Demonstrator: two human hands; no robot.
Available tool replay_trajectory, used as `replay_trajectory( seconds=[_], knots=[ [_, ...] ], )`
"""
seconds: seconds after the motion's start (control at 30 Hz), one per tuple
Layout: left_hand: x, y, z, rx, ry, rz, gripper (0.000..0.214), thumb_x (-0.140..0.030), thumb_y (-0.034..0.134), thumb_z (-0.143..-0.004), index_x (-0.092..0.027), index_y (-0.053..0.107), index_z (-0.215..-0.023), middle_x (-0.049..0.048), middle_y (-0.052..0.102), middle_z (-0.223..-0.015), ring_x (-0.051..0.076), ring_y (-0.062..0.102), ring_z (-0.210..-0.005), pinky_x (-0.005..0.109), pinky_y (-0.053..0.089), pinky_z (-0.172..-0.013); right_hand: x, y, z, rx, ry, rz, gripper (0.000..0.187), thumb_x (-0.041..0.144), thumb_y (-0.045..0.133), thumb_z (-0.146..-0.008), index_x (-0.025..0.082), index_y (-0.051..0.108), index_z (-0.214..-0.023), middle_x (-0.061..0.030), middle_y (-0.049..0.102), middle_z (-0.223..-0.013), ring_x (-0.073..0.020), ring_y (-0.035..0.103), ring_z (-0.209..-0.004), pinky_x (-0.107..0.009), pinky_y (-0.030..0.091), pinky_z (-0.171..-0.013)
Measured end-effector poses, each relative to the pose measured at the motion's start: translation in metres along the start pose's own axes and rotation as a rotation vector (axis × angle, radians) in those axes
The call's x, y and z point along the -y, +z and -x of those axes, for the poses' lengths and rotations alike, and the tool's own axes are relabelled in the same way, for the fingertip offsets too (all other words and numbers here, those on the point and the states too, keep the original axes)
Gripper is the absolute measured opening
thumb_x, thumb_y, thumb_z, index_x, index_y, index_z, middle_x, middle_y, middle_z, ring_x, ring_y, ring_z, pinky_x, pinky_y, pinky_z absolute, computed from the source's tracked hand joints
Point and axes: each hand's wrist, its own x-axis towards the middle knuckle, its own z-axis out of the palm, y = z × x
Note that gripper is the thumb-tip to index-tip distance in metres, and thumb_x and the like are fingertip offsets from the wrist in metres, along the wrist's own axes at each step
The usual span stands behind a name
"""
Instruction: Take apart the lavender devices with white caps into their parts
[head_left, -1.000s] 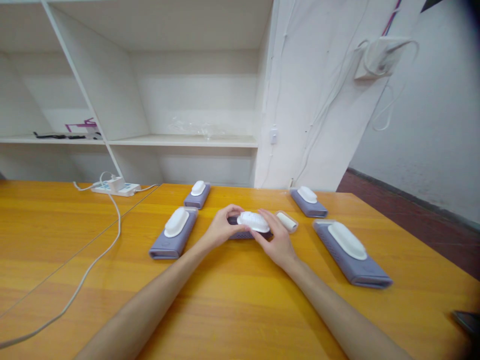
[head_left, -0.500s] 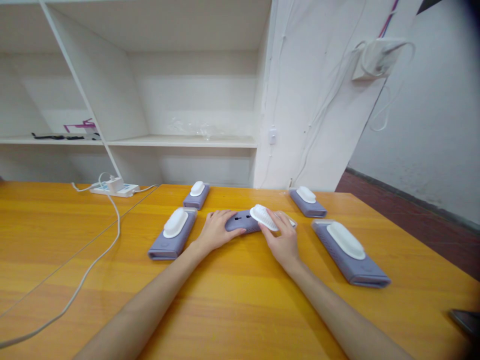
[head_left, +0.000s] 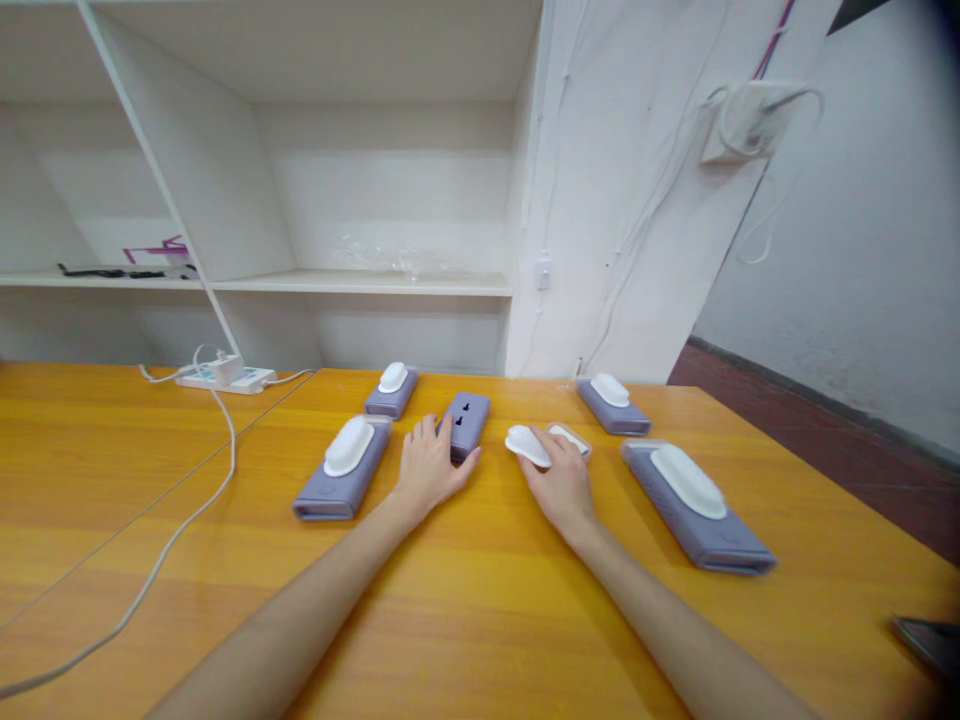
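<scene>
"Two hands are at the worktop (head_left: 465, 610). State the condition of the left one."

"Left hand (head_left: 426, 465): just left of the frame's centre. Its grip is spread wide, thumb and index finger well apart about the near end of the purple block (head_left: 472, 418). The index finger lies against the block's left side. Whether the thumb presses on it, I cannot tell."

"Location and attitude of the purple block?"

"Near the middle of the frame, lying flat, with its long sides running away toward the shelf (head_left: 360, 284). Dark slots (head_left: 460, 420) show on its top face."

"Right hand?"

"Right hand (head_left: 562, 487): right of the frame's centre. Its grip is closed on the white cap (head_left: 525, 442), fingers over the top, thumb at the near edge. The cap is apart from the purple block, on its right. Whether it touches the worktop, I cannot tell."

"List the surrounding items."

"A small white piece (head_left: 573, 438), partly hidden, just beyond the right hand. Left half of the frame: a near-left block (head_left: 345, 470) and a far-left block (head_left: 391, 391). Right half: a far-right block (head_left: 613, 403) and a near-right block (head_left: 697, 507). All four carry white caps on top. A power strip (head_left: 247, 380) and a white cable (head_left: 233, 440) lie farther left."
</scene>
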Motion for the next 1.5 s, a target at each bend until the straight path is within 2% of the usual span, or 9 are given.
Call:
replay_trajectory(
  seconds=[0.3,0.57,0.73,0.9,1.03,1.1,1.23,1.4,1.5],
  knots=[
    [0.002,0.002,0.001,0.042,-0.01,0.045,0.075,-0.068,0.048,-0.075,-0.018,0.04,-0.13,0.0109,0.047,-0.106,0.026,0.056,-0.093,0.035,0.042,-0.081,0.0,0.002,0.002,0.054,-0.031,0.128,0.035,0.024,0.056,-0.078,0.018,0.063,-0.112,-0.0098,0.062,-0.103,-0.0239,0.053,-0.097,-0.035,0.037,-0.09],
    [0.001,-0.002,0.002,0.054,-0.018,0.058,0.081,-0.073,0.051,-0.069,-0.018,0.042,-0.127,0.0125,0.051,-0.107,0.029,0.056,-0.095,0.035,0.043,-0.078,0.004,0.0,0.004,0.095,-0.033,0.304,0.037,0.026,0.059,-0.077,0.017,0.061,-0.113,-0.0115,0.063,-0.1,-0.0277,0.051,-0.096,-0.04,0.034,-0.086],
    [0.002,0.001,0.002,0.053,-0.048,0.079,0.077,-0.068,0.053,-0.072,-0.015,0.041,-0.127,0.0149,0.059,-0.105,0.031,0.055,-0.101,0.038,0.042,-0.083,0.008,-0.003,0.004,0.051,-0.054,0.311,0.035,0.026,0.059,-0.077,0.018,0.06,-0.111,-0.012,0.062,-0.1,-0.03,0.05,-0.096,-0.044,0.035,-0.083],
    [0.006,0.005,0.0,-0.023,-0.015,0.155,0.072,-0.064,0.056,-0.073,-0.015,0.042,-0.125,0.014,0.061,-0.111,0.029,0.058,-0.101,0.037,0.045,-0.085,0.022,-0.009,0.006,-0.062,-0.22,0.045,0.032,0.024,0.051,-0.083,0.017,0.057,-0.114,-0.0112,0.06,-0.109,-0.0271,0.048,-0.105,-0.044,0.036,-0.092],
    [0.008,0.005,-0.001,-0.123,0.016,0.223,0.073,-0.061,0.057,-0.074,-0.016,0.04,-0.129,0.0134,0.058,-0.12,0.028,0.056,-0.108,0.037,0.045,-0.09,0.038,-0.009,0.013,-0.03,-0.26,-0.223,0.033,0.024,0.046,-0.087,0.018,0.053,-0.119,-0.0107,0.06,-0.109,-0.0247,0.051,-0.106,-0.044,0.038,-0.095],
    [0.009,0.005,-0.001,-0.181,0.029,0.247,0.074,-0.06,0.057,-0.075,-0.016,0.038,-0.131,0.0136,0.055,-0.124,0.028,0.055,-0.111,0.038,0.045,-0.092,0.043,-0.007,0.017,0.025,-0.202,-0.351,0.035,0.027,0.048,-0.087,0.018,0.051,-0.121,-0.0099,0.062,-0.105,-0.0238,0.053,-0.104,-0.044,0.04,-0.094],
    [0.005,0.006,0.002,-0.242,0.078,0.267,0.075,-0.06,0.058,-0.075,-0.017,0.037,-0.133,0.0145,0.054,-0.126,0.028,0.055,-0.112,0.039,0.046,-0.092,0.047,0.0,0.017,0.151,0.079,-0.63,0.052,0.035,0.054,-0.084,0.016,0.041,-0.131,-0.0093,0.066,-0.102,-0.0224,0.058,-0.1,-0.043,0.044,-0.093],
    [-0.003,0.005,0.008,-0.19,0.141,0.292,0.073,-0.055,0.059,-0.076,-0.018,0.035,-0.135,0.014,0.051,-0.13,0.026,0.057,-0.11,0.036,0.048,-0.092,0.047,0.01,0.01,0.355,0.284,-1.062,0.061,0.04,0.061,-0.078,0.016,0.042,-0.13,-0.0101,0.068,-0.101,-0.0231,0.064,-0.093,-0.04,0.05,-0.085],
    [-0.006,0.002,0.009,-0.135,0.124,0.319,0.072,-0.052,0.059,-0.077,-0.019,0.034,-0.136,0.0136,0.048,-0.134,0.026,0.054,-0.114,0.036,0.047,-0.094,0.048,0.011,0.007,0.364,0.346,-1.148,0.064,0.039,0.066,-0.073,0.016,0.044,-0.129,-0.0082,0.07,-0.096,-0.0234,0.065,-0.09,-0.039,0.051,-0.082]
  ],
)
